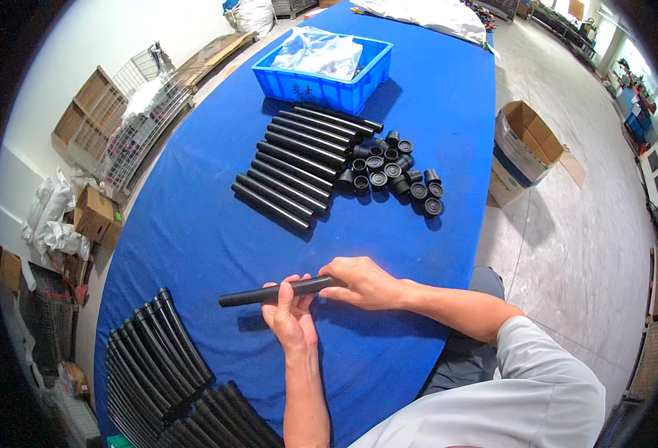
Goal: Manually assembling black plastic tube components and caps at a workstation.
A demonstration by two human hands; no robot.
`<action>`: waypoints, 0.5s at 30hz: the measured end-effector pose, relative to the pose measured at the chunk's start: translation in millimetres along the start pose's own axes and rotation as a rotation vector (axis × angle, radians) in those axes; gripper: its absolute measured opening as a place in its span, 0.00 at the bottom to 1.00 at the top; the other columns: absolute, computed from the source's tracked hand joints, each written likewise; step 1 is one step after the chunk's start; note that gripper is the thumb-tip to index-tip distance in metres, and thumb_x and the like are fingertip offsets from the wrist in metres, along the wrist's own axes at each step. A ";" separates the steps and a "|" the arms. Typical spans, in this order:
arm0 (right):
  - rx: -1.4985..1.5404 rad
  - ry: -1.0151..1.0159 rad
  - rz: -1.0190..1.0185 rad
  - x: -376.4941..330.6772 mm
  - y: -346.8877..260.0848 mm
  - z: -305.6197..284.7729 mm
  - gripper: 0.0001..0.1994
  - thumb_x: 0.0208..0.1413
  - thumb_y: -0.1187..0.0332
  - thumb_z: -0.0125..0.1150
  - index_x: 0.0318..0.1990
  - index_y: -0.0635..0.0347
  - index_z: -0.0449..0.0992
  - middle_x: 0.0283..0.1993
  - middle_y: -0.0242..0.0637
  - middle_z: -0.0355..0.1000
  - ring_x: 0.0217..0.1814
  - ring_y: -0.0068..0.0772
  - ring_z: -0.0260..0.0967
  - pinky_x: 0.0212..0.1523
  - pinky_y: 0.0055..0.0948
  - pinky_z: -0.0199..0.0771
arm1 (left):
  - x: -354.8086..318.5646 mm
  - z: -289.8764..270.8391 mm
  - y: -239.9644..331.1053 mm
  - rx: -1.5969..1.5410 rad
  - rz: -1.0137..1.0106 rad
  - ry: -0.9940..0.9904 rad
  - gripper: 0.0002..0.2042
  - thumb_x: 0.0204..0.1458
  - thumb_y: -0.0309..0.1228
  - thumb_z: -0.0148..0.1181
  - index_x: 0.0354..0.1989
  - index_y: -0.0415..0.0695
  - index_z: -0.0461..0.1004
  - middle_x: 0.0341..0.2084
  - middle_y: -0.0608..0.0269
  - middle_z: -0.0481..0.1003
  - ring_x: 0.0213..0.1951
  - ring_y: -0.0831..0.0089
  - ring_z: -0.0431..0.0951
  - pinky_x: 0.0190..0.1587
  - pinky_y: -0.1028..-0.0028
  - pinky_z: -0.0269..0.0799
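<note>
A black tube (243, 298) is held level above the blue cloth, its bare end pointing left. My left hand (290, 317) supports it from below near the middle, fingers wrapped around it. Closed over the tube's right end is my right hand (362, 284), so that end is hidden, and I cannot tell whether a cap sits on it. Beyond my hands lies a row of black tubes (288, 173), side by side. A pile of black round caps (392, 169) lies just right of that row, some upright and some on their sides.
More black tubes (157, 358) with wider ends lie in rows at the near left. A blue plastic crate (321, 86) holding a clear bag (317, 52) stands behind the row. Right of the blue-covered table (448, 89), an open cardboard box (523, 149) stands on the floor.
</note>
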State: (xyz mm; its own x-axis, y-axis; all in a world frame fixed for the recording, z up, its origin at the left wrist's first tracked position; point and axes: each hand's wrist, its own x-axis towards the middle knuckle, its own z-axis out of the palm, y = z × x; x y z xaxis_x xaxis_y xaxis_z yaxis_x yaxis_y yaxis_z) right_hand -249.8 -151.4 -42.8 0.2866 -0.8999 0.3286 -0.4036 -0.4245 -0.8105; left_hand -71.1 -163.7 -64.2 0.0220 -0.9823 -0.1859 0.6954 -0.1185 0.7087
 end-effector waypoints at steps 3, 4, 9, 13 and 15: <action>-0.017 0.034 -0.041 1.1 0.4 1.3 0.15 0.54 0.61 0.63 0.40 0.64 0.72 0.32 0.46 0.70 0.35 0.50 0.70 0.36 0.42 0.70 | -0.2 2.4 1.1 -0.014 -0.014 0.022 0.14 0.55 0.26 0.61 0.44 0.44 0.63 0.36 0.49 0.76 0.39 0.54 0.81 0.38 0.61 0.84; -0.028 0.017 -0.020 1.2 -1.4 0.1 0.15 0.53 0.61 0.64 0.40 0.64 0.72 0.31 0.45 0.70 0.35 0.49 0.70 0.36 0.42 0.70 | -0.6 3.5 1.6 -0.013 -0.011 0.024 0.14 0.55 0.26 0.61 0.44 0.44 0.63 0.36 0.49 0.76 0.39 0.54 0.81 0.38 0.61 0.84; -0.247 0.093 -0.122 -2.8 0.0 2.7 0.15 0.53 0.61 0.64 0.39 0.64 0.72 0.30 0.45 0.69 0.32 0.47 0.70 0.34 0.42 0.71 | -1.7 11.4 3.6 -0.005 -0.083 -0.032 0.14 0.56 0.28 0.61 0.45 0.43 0.62 0.37 0.48 0.76 0.40 0.54 0.81 0.39 0.61 0.84; -0.212 0.061 -0.144 -3.0 -0.6 0.9 0.17 0.51 0.64 0.67 0.45 0.65 0.73 0.33 0.44 0.72 0.33 0.46 0.72 0.33 0.39 0.73 | 6.4 -7.5 2.2 0.006 -0.113 -0.101 0.14 0.56 0.27 0.61 0.44 0.42 0.62 0.37 0.48 0.76 0.40 0.54 0.81 0.40 0.61 0.84; 0.092 -0.103 0.173 3.1 -3.9 -8.5 0.18 0.51 0.63 0.67 0.45 0.65 0.74 0.35 0.45 0.73 0.34 0.46 0.73 0.33 0.38 0.73 | 5.1 -5.1 2.6 0.029 -0.061 -0.113 0.08 0.57 0.27 0.59 0.40 0.44 0.66 0.37 0.48 0.78 0.39 0.54 0.82 0.38 0.62 0.84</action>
State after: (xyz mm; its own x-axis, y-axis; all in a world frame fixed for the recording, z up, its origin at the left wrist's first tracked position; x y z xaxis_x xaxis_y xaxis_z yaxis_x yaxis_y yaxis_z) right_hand -254.7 -153.4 -34.5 0.3093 -0.9416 0.1328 -0.3753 -0.2492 -0.8928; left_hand -65.5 -168.3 -66.8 -0.1019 -0.9831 -0.1519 0.6722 -0.1806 0.7180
